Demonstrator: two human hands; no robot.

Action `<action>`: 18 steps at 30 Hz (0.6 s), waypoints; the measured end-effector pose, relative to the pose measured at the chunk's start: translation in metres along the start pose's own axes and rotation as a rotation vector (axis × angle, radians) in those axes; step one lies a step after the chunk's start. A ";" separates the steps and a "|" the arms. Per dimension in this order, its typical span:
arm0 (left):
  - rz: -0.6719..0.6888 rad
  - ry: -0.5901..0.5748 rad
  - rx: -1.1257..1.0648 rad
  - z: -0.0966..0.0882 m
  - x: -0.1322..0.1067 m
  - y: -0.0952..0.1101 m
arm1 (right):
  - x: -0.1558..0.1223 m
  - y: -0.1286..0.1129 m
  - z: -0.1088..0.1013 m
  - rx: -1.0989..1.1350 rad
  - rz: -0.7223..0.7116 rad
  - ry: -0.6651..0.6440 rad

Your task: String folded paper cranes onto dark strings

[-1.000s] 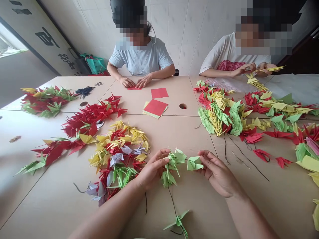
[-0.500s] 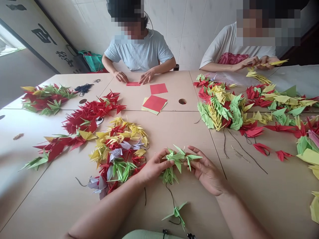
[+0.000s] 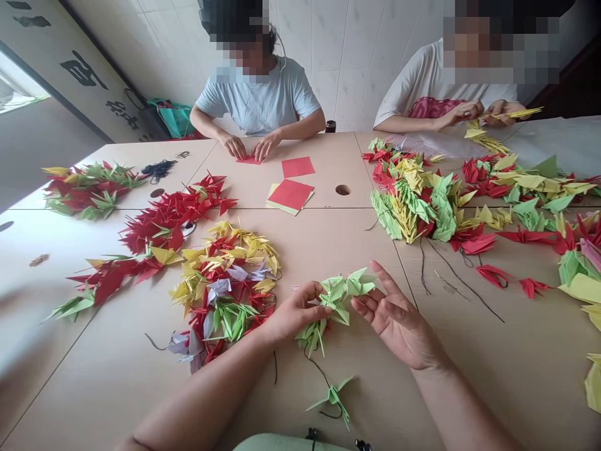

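Observation:
My left hand (image 3: 295, 311) pinches a strand of light green paper cranes (image 3: 334, 295) strung on a dark thread, held just above the table. More green cranes (image 3: 312, 335) hang below the hand, and one further crane (image 3: 332, 397) lies on the thread near the table's front edge. My right hand (image 3: 393, 316) is palm up with fingers spread, its fingertips touching the rightmost green crane (image 3: 360, 283).
Piles of red, yellow, green and lilac cranes (image 3: 220, 285) lie to the left, more (image 3: 422, 200) to the right. Red paper squares (image 3: 291, 193) sit mid-table beside a cable hole (image 3: 342, 189). Two people sit opposite, one folding red paper (image 3: 248, 160), one threading yellow cranes (image 3: 486, 134).
The right hand has let its crane slide against the others and opened its fingers. The green cranes are now bunched closer to the left hand.

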State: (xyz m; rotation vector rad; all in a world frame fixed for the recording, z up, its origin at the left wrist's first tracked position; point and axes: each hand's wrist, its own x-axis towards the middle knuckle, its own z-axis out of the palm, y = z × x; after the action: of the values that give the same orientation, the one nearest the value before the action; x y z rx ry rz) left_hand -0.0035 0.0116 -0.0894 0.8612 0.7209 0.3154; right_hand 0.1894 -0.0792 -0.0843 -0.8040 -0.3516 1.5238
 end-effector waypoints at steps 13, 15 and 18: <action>0.011 -0.063 -0.154 0.004 0.002 0.001 | -0.008 0.019 0.010 -0.537 -0.105 -0.038; 0.001 -0.067 -0.156 0.004 0.001 0.000 | -0.008 0.020 0.012 -0.547 -0.088 -0.009; -0.015 -0.061 -0.154 0.004 0.001 -0.003 | -0.009 0.020 0.016 -0.539 -0.058 -0.017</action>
State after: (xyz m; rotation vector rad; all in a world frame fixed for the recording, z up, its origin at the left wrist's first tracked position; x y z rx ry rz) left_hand -0.0004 0.0080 -0.0899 0.7167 0.6376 0.3257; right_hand 0.1634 -0.0865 -0.0837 -1.1866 -0.8124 1.3955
